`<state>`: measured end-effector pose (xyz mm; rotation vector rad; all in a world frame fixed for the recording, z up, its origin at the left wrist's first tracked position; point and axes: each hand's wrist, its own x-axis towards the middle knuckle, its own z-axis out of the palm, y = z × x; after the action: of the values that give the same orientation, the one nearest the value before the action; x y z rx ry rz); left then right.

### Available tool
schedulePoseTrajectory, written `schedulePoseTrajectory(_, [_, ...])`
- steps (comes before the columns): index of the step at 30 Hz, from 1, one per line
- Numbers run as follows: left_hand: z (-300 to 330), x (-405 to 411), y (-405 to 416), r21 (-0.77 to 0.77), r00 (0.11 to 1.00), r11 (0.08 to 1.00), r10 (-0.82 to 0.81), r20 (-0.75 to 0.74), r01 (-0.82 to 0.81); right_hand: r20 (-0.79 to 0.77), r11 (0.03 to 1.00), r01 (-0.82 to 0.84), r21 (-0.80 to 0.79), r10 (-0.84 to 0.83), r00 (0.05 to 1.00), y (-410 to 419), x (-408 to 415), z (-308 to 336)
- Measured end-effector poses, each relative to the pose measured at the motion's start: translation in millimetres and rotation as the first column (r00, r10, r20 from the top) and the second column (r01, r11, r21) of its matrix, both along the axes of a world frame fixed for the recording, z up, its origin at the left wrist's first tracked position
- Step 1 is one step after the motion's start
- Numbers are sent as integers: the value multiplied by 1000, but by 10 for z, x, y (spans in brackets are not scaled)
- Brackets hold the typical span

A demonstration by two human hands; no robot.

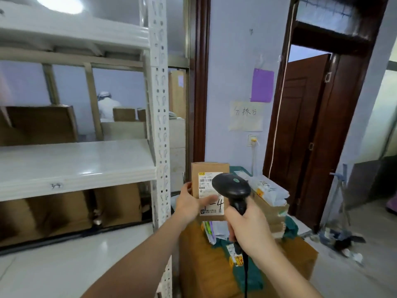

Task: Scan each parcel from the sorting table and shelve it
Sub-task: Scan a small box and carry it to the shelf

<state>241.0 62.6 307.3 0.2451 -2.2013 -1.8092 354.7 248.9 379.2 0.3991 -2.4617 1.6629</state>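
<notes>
My right hand [250,222] is closest to me. Its fingers are curled tight around the handle of a black scanner [233,188]. A black cord [245,274] hangs down from the bottom of the handle. The round head of the scanner is up in front of the box I hold.

My left hand [190,203] holds a small brown parcel [209,188] up in the air. My thumb lies across the front of it and my other fingers are behind it, so I pinch it between them. The parcel stands upright, just left of the scanner head. It has a white label [207,186] on the front with "-4" written in black pen.

Under my hands is the sorting table [298,252], covered by a green cloth. More brown boxes [272,214] are piled near its right edge, with a white soft bag [268,190] on top of them.

To my left is a white metal shelf [75,164]. Big brown boxes [62,211] sit under its middle board.

Farther back there is a pale wall with a purple paper [262,84] and a white paper sign [246,116] under it. A dark brown door [300,130] stands open on the right. Behind the shelf I see a person in white [108,106], far away.
</notes>
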Motion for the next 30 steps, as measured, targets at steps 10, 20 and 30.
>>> schedulePoseTrajectory(10, [100, 1731, -1164, 7, 921, 921, 390, 12, -390, 57, 930, -368, 3, 367, 928, -750, 848, 25])
schedulePoseTrajectory(20, [399, 3365, -2749, 30, 749, 749, 662, -34, -662, 60, 780, -625, -22, 625, 778, -2172, 1821, 281])
schedulePoseTrajectory(30, [664, 4146, -4102, 33, 675, 682, 729, -116, -731, 53, 667, -743, -49, 745, 665, -3492, 2461, 578])
